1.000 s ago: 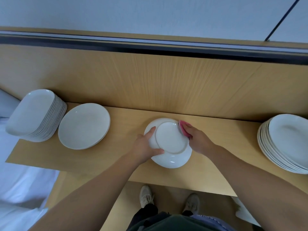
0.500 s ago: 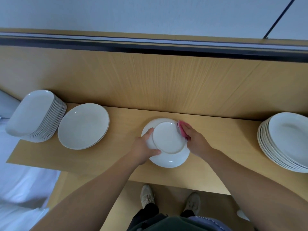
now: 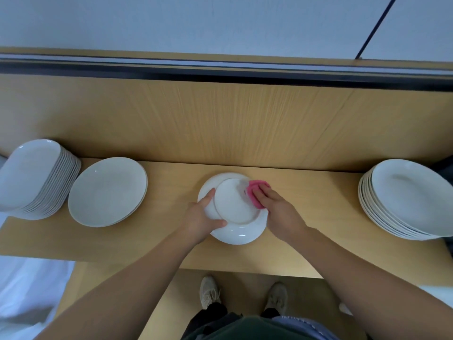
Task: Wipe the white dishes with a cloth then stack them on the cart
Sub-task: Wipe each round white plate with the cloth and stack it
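Pale wall (image 3: 220, 20), dark rail (image 3: 220, 74), wood-grain panel (image 3: 220, 123), wooden floor (image 3: 110, 285) below.

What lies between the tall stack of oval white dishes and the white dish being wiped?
A low pile of round white plates, then bare wooden shelf, in the head view.
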Motion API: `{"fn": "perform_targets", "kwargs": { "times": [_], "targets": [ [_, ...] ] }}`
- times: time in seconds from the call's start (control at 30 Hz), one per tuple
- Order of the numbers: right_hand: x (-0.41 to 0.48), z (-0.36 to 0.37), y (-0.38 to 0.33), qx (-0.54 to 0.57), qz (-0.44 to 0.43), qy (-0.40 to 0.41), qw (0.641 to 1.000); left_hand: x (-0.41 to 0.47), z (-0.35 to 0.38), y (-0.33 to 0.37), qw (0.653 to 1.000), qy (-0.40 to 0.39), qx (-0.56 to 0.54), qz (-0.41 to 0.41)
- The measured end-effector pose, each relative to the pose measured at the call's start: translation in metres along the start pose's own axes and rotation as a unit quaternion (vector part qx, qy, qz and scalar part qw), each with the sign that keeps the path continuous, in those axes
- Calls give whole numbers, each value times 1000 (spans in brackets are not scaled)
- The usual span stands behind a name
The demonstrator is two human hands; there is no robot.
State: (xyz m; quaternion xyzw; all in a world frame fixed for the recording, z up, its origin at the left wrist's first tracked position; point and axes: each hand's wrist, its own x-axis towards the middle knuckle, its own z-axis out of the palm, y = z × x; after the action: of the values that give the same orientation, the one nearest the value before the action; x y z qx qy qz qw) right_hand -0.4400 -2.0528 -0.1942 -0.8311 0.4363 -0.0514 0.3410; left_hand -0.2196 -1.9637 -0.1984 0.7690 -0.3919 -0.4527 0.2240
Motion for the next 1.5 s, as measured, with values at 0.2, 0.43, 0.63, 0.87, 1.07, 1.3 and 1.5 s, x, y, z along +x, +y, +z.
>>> {"fn": "perform_targets", "kwargs": {
  "times": [0.2,0.43,0.63,0.87,1.07,1.3,1.5],
  "targets": [
    [41,15,-24,-187,25,-84,978,1,2,2,1000,5,-7,3],
    [55,24,-41,-212,-3,-106,971,7,1,7,1000,14,19,21],
    [43,26,-40,-185,-95,-123,970,8,-1,6,1000,20,13,14],
    [18,20,-10,-170,-185,-148,957,11,-5,6,1000,18,-11,7],
    [6,-2,20,-169,-194,-164,952,13,-8,6,1000,10,-14,4],
    [37,-22,21,-202,-122,-140,962,13,-7,13,1000,4,8,-2],
    [47,-6,-18,-240,-109,-159,951,9,-7,14,1000,5,8,-8]
  ]
}}
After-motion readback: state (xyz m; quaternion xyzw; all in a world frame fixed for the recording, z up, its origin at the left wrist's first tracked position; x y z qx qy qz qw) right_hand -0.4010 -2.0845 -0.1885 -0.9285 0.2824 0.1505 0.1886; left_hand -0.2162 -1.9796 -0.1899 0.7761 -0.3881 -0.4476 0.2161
